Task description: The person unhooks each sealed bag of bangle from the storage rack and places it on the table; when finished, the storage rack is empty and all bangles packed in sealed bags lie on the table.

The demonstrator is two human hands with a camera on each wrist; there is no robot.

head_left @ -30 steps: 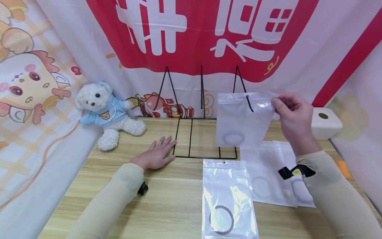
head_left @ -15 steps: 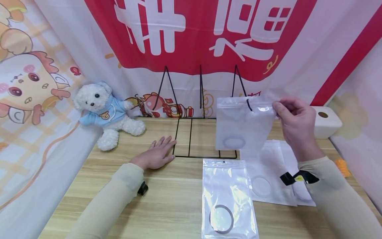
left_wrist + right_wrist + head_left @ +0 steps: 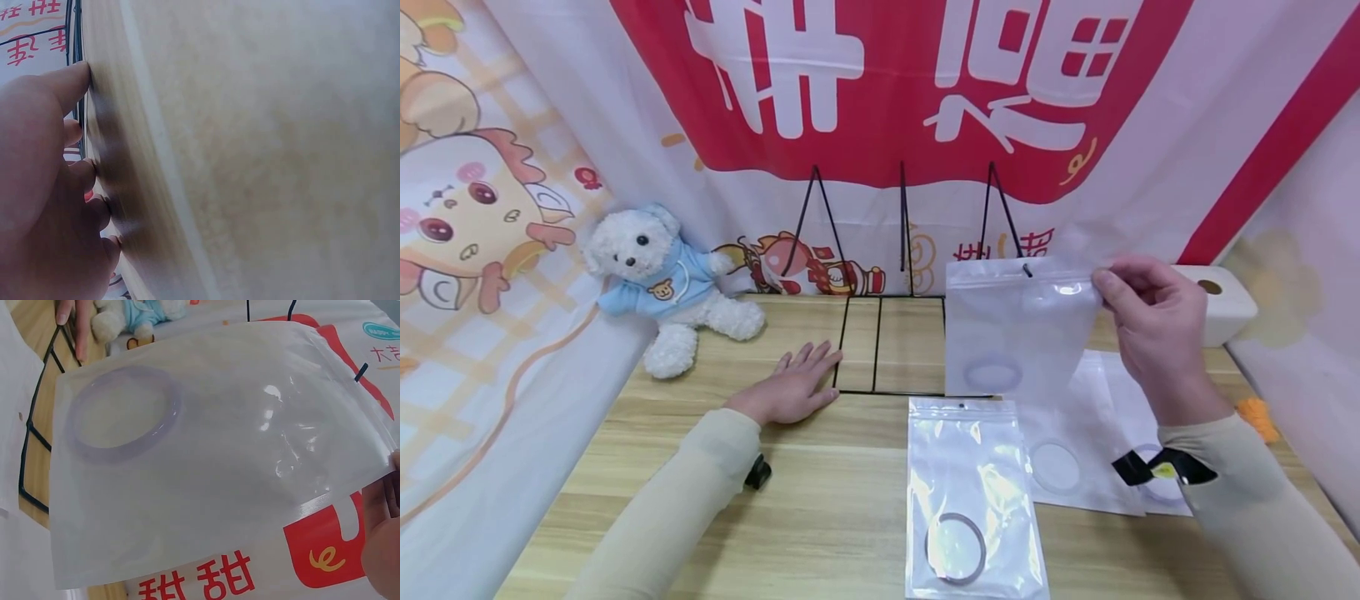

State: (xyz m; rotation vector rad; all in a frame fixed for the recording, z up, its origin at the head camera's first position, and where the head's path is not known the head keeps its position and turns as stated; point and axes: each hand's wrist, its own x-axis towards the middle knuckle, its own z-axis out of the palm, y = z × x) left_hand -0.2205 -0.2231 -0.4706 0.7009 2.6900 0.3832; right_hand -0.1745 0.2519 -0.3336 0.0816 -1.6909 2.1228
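Note:
My right hand (image 3: 1161, 337) pinches the upper right corner of a frosted zip bag (image 3: 1022, 333) between thumb and fingers. A pale purple bangle (image 3: 175, 412) shows through the bag in the right wrist view. Just the tip of the right-hand hook (image 3: 1028, 269) of a black wire display rack (image 3: 917, 393) pokes through the bag's top hole. My left hand (image 3: 793, 387) lies with fingers spread on the table, fingertips right at the left side of the rack's base. In the left wrist view, this hand's fingertips (image 3: 84, 72) rest on the wood.
A shiny zip bag (image 3: 970, 467) with a dark ring lies in front of the rack. Further zip bags (image 3: 1075, 417) with rings lie to its right, partly overlapped. A plush bear (image 3: 655, 275) sits left, a white box (image 3: 1228, 304) stands right. Printed cloth (image 3: 880, 100) hangs behind.
My right hand has drawn the zip bag forward and down along the hook, so less of the hook shows in front of it. The left hand has stayed put.

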